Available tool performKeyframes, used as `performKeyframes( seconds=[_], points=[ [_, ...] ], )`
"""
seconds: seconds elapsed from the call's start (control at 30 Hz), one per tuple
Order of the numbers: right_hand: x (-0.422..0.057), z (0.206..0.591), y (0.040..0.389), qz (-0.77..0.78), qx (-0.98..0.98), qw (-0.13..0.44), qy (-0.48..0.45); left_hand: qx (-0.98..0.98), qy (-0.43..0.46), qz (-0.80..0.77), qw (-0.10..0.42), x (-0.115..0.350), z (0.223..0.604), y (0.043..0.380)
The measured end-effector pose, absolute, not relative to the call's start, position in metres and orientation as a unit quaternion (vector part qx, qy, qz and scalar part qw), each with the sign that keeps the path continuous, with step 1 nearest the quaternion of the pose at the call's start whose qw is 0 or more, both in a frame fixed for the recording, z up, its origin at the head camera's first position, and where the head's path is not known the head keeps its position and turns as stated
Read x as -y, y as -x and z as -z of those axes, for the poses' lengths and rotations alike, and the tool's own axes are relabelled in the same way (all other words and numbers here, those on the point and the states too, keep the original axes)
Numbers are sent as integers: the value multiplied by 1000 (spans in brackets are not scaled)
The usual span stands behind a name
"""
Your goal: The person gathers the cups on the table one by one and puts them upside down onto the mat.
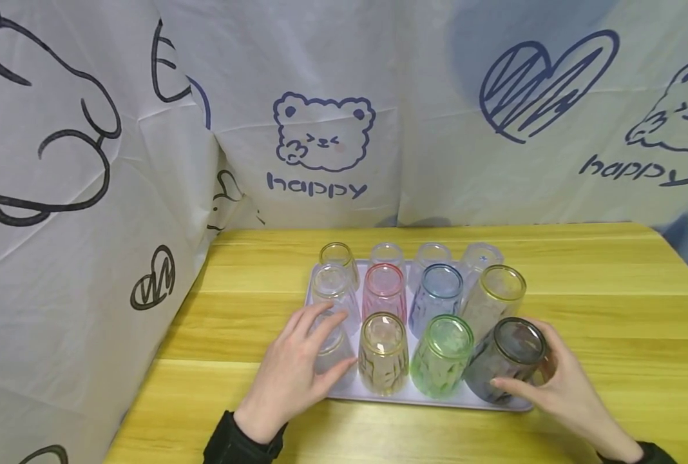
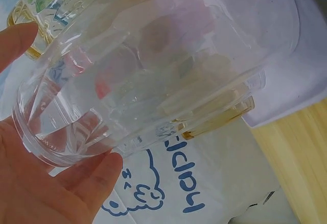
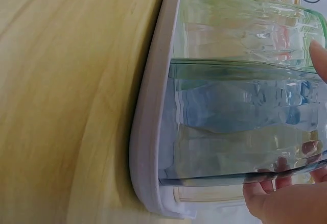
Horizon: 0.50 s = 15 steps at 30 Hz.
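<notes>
Several ribbed glasses stand upside down in rows on a pale lilac tray (image 1: 425, 401). My left hand (image 1: 292, 361) spreads around a clear glass (image 2: 153, 76) at the tray's front left corner. In the left wrist view its fingers touch the base end, while the thumb looks apart from the side. My right hand (image 1: 558, 380) holds a dark grey glass (image 1: 506, 361) at the front right corner, thumb in front and fingers behind, partly seen through the glass (image 3: 240, 117). Between the hands stand a yellowish glass (image 1: 383, 354) and a green glass (image 1: 442, 357).
Behind the front row stand a pink glass (image 1: 384, 293), a blue glass (image 1: 435, 299) and a pale yellow glass (image 1: 495, 296). Further clear glasses (image 1: 433, 258) line the back. The wooden table (image 1: 611, 290) meets a printed white cloth (image 1: 321, 51) at the back and left.
</notes>
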State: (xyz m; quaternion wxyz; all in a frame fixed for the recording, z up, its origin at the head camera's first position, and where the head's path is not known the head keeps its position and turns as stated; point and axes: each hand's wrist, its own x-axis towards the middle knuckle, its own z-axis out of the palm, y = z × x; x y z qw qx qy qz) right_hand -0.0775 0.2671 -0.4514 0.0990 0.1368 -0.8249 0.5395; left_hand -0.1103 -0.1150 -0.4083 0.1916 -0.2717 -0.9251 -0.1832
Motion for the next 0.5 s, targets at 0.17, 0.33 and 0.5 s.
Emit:
performKeyframes(
  seconds=[0.17, 0.33, 0.5],
  points=[
    [-267, 451, 77, -547, 820, 93, -140, 923, 274, 184, 196, 115, 410, 111],
    [-269, 453, 78, -565, 804, 88, -162, 921, 276, 183, 205, 114, 411, 112],
    [-272, 453, 80, -575, 794, 85, -178, 922, 272, 176, 210, 113, 411, 112]
  ],
)
